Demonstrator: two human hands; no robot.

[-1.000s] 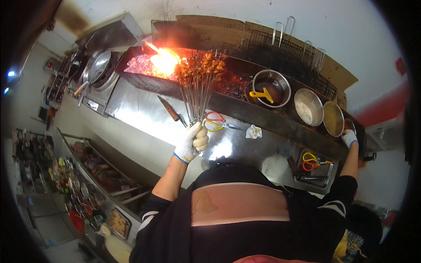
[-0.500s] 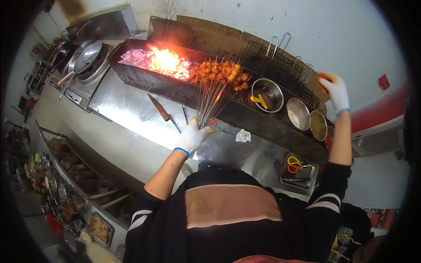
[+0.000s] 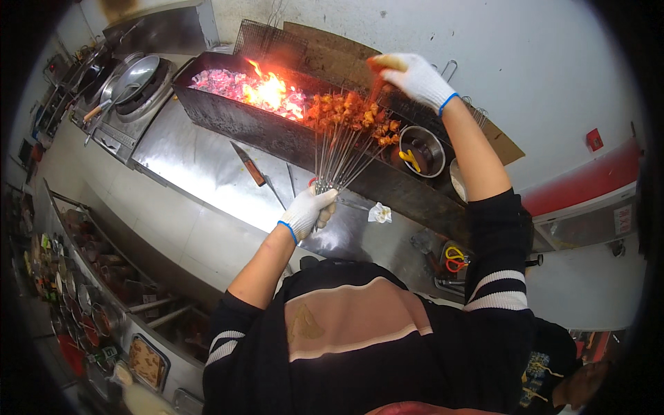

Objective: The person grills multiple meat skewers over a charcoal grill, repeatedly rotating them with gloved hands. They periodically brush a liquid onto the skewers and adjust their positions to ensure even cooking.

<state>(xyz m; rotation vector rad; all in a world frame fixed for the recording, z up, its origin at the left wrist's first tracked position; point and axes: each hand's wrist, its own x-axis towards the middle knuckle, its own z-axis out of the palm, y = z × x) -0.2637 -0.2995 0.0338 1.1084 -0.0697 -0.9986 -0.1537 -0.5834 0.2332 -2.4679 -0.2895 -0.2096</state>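
My left hand (image 3: 309, 211), in a white knitted glove, is closed around the handle ends of a fanned bundle of metal skewers (image 3: 337, 153). Browned, red-coated meat pieces (image 3: 349, 112) on the skewers lie over the long charcoal grill (image 3: 242, 124), just right of the flames (image 3: 270, 91). Above the meat is my right hand (image 3: 418, 77), also gloved, its fingers drawn together and stained orange-red. A streak of red powder (image 3: 377, 87) falls from those fingers onto the meat. What else may be inside the fingers is hidden.
A steel bowl (image 3: 438, 146) with a yellow-handled tool sits right of the meat; another bowl (image 3: 456, 181) is partly behind my right arm. A knife (image 3: 249, 164) and crumpled tissue (image 3: 380, 213) lie on the steel counter (image 3: 183, 142). Scissors (image 3: 454, 257) are farther right. A wok (image 3: 142, 72) stands left.
My right hand has swung left from beyond the bowls to above the meat, and red powder now falls from it. My left hand keeps its hold; the skewers are fanned wider.
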